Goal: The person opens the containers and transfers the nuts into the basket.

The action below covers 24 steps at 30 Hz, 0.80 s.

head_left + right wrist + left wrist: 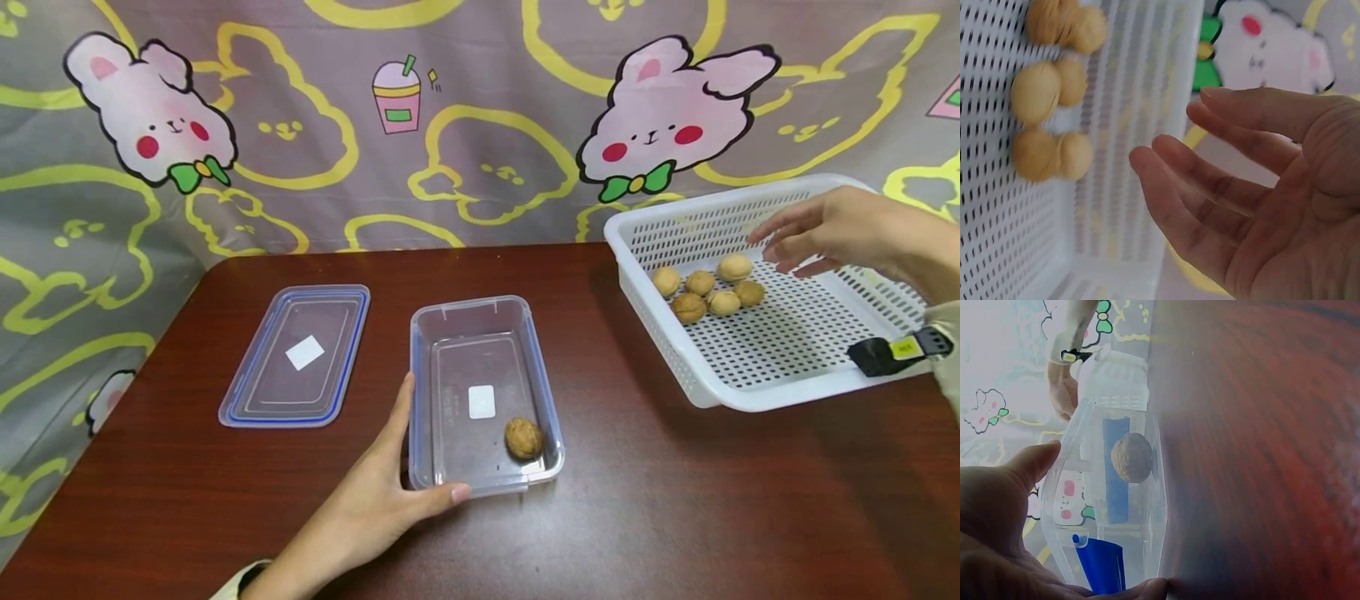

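A clear plastic food container stands on the table with one walnut in its near right corner. My left hand grips the container's near left corner, thumb at the front rim and fingers along the left side. Several walnuts lie together at the left end of a white plastic basket. Above that basket hangs my right hand, fingers loosely bent and apart, holding nothing. In the right wrist view the right hand is clear of the walnuts.
A clear lid with a blue seal and a white sticker lies flat on the table, left of the container. The dark red wooden table ends at a patterned curtain behind. A black strap device sits at my right wrist.
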Motion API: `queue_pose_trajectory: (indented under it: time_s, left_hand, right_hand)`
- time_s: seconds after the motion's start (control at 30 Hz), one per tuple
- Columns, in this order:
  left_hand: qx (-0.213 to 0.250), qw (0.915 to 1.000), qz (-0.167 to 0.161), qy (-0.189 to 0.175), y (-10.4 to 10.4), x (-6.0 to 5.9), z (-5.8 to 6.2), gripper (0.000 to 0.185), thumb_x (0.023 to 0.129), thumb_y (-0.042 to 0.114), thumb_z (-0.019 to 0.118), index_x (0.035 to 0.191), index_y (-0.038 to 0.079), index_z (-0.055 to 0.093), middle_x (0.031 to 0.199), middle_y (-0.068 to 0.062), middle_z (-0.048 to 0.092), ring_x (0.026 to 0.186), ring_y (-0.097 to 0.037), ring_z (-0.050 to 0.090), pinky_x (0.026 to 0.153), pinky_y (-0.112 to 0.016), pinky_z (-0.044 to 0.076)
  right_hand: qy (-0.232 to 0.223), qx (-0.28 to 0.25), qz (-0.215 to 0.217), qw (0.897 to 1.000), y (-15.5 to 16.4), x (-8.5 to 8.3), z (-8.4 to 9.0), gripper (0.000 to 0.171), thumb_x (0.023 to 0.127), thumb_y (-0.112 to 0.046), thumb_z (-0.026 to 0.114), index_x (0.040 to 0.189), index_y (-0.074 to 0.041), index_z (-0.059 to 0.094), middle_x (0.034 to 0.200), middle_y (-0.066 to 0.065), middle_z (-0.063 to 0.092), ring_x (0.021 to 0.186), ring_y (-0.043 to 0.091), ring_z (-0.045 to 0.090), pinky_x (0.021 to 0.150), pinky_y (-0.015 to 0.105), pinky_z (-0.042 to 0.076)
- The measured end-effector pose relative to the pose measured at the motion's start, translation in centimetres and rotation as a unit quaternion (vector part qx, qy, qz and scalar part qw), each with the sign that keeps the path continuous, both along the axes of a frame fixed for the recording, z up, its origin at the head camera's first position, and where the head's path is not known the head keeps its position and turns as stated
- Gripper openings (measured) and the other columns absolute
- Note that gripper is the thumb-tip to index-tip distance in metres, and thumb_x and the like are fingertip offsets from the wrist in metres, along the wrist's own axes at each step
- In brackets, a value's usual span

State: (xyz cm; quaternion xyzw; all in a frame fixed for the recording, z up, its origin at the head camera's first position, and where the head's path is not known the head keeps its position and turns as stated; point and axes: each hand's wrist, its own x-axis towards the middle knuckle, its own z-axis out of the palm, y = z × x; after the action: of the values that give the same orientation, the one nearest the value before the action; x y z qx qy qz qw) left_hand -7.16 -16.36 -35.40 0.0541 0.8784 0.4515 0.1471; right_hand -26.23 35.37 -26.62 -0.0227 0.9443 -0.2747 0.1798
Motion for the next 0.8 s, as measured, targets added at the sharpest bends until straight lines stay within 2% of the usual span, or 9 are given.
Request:
queue_pose_trajectory:
  time_s: [0.1, 0.2, 0.33, 0.5, 0.67, 0.8]
  left_hand:
    - [-0.003, 1.0, 0.002, -0.006, 0.1, 0.0, 0.0, 0.132, 0.079, 0.05, 0.09, 0.169, 0.032, -0.006, 0.176, -0.008, 0.014, 0.158, -0.034, 0.026, 0.124, -0.064, 0.026]
    - [-0.008, 0.9998, 0.007, -0.016, 0.1, 0.0, 0.0, 0.132, 0.079, 0.05, 0.09, 0.169, 0.035, -0.006, 0.176, -0.007, 0.013, 0.159, -0.034, 0.024, 0.124, -0.064, 0.025]
    - [-0.003, 0.9998, 0.009, -0.019, 0.2, 0.0, 0.0, 0.132, 0.079, 0.049, 0.09, 0.169, 0.034, -0.005, 0.176, -0.008, 0.014, 0.159, -0.035, 0.023, 0.125, -0.064, 0.024]
    - [0.002, 0.9998, 0.01, -0.019, 0.3, 0.1, 0.1, 0.133, 0.079, 0.049, 0.091, 0.169, 0.034, -0.005, 0.175, -0.008, 0.017, 0.158, -0.035, 0.026, 0.124, -0.064, 0.025]
    - [0.001, 0.9998, 0.009, -0.016, 0.3, 0.1, 0.2, 0.133, 0.078, 0.05, 0.09, 0.169, 0.032, -0.005, 0.175, -0.008, 0.017, 0.157, -0.033, 0.028, 0.124, -0.063, 0.027]
    - [0.001, 0.9998, 0.011, -0.017, 0.2, 0.1, 0.2, 0.133, 0.078, 0.051, 0.09, 0.169, 0.032, -0.005, 0.176, -0.008, 0.017, 0.157, -0.033, 0.028, 0.124, -0.063, 0.027]
  right_hand:
    - [0.034, 0.011, -0.013, 0.999, -1.6, 1.3, 0.7, 0.046, 0.104, -0.012, 0.063, 0.143, 0.011, 0.055, 0.111, 0.018, 0.077, 0.089, 0.017, 0.07, 0.071, 0.034, 0.063]
    - [0.059, 0.009, -0.021, 0.998, -3.4, 2.6, 1.3, 0.048, 0.103, -0.016, 0.065, 0.143, 0.008, 0.056, 0.115, 0.018, 0.077, 0.088, 0.018, 0.071, 0.069, 0.028, 0.06]
    - [0.089, 0.0, -0.007, 0.996, -5.7, 4.0, 1.5, 0.046, 0.101, -0.019, 0.07, 0.141, 0.002, 0.061, 0.119, 0.017, 0.076, 0.084, 0.008, 0.069, 0.069, 0.023, 0.055]
    - [0.109, -0.007, 0.014, 0.994, -8.4, 5.8, 1.5, 0.041, 0.098, -0.021, 0.074, 0.136, -0.007, 0.069, 0.119, 0.013, 0.077, 0.091, 0.011, 0.064, 0.071, 0.024, 0.049]
    - [0.111, -0.06, 0.043, 0.991, -10.6, 7.1, 1.2, 0.036, 0.098, -0.02, 0.076, 0.133, -0.013, 0.072, 0.119, 0.008, 0.077, 0.091, 0.006, 0.069, 0.077, 0.02, 0.052]
    - [0.112, -0.11, 0.101, 0.982, -12.3, 7.8, 1.0, 0.035, 0.098, -0.014, 0.075, 0.133, -0.013, 0.071, 0.121, 0.007, 0.076, 0.096, 0.007, 0.073, 0.08, 0.02, 0.058]
